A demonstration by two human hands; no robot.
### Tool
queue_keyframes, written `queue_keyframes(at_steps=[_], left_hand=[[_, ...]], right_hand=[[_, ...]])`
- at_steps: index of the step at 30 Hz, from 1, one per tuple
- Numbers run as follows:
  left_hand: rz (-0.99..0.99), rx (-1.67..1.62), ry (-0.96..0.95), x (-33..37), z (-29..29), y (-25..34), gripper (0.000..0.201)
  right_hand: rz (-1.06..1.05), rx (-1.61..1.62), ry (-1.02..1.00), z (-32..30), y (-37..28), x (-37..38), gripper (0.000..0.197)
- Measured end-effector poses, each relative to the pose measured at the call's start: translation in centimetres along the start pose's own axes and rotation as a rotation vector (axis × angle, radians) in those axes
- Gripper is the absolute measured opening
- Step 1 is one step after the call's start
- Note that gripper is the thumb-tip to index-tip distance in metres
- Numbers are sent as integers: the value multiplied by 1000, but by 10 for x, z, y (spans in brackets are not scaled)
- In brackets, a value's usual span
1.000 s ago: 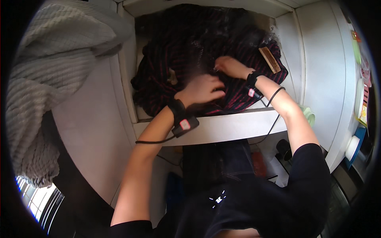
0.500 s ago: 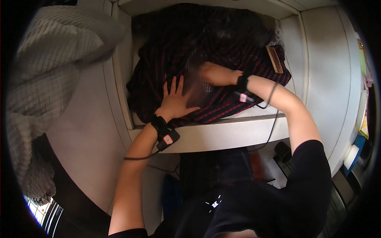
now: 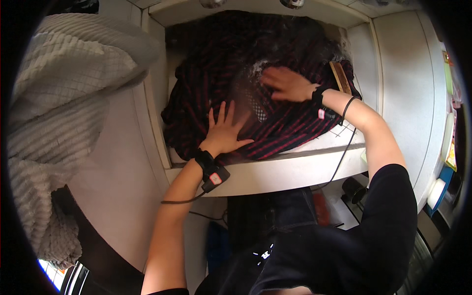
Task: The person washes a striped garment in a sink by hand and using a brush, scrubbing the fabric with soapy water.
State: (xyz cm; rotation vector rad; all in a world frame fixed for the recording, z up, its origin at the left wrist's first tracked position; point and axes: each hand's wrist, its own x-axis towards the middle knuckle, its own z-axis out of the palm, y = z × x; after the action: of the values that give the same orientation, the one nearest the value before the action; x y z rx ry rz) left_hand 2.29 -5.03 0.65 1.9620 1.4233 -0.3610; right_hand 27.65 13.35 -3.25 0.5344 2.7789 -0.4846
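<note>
A large dark cloth [image 3: 206,81] with red stripes lies bunched up in a white-walled basin [image 3: 275,172]. My left hand [image 3: 224,132] presses flat on the near left part of the cloth, fingers spread. Farther right, my right hand [image 3: 290,84] is over the middle of the cloth, fingers stretched to the left and holding nothing; whether it touches the fabric is hard to tell. Whitish suds [image 3: 258,69] show beside its fingertips. Between the hands is a checkered patch [image 3: 256,105]. A wooden brush [image 3: 339,77] rests at the cloth's right side.
A thick grey ribbed fabric [image 3: 59,108] hangs at the left. Two shiny round metal fittings, one of them a knob [image 3: 292,3], show at the far wall. Cables run from both wrist bands. A dark cup [image 3: 354,189] stands below the basin's front edge.
My right hand has moved right and slightly away from me, and its fingers have gone from curled to stretched out. My left hand keeps its place on the cloth. The view has shifted slightly.
</note>
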Motion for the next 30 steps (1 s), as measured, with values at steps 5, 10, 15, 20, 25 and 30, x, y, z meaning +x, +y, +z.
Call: queue_keyframes(at_steps=[5, 10, 15, 20, 25, 30], left_hand=[[-16, 26, -72, -1, -11, 5, 89], [-15, 92, -104, 1, -9, 5, 90], [-2, 33, -42, 1, -3, 2, 88], [7, -37, -11, 0, -2, 2, 83], [8, 78, -62, 0, -2, 2, 88], [-1, 80, -39, 2, -3, 4, 90]], right_hand=[[566, 221, 168, 34, 30, 70, 72], [-39, 304, 272, 55, -61, 74, 72], [-27, 56, 48, 15, 37, -33, 66], [664, -44, 141, 27, 29, 25, 72], [61, 107, 228, 40, -48, 45, 66], [84, 30, 122, 30, 34, -28, 59]])
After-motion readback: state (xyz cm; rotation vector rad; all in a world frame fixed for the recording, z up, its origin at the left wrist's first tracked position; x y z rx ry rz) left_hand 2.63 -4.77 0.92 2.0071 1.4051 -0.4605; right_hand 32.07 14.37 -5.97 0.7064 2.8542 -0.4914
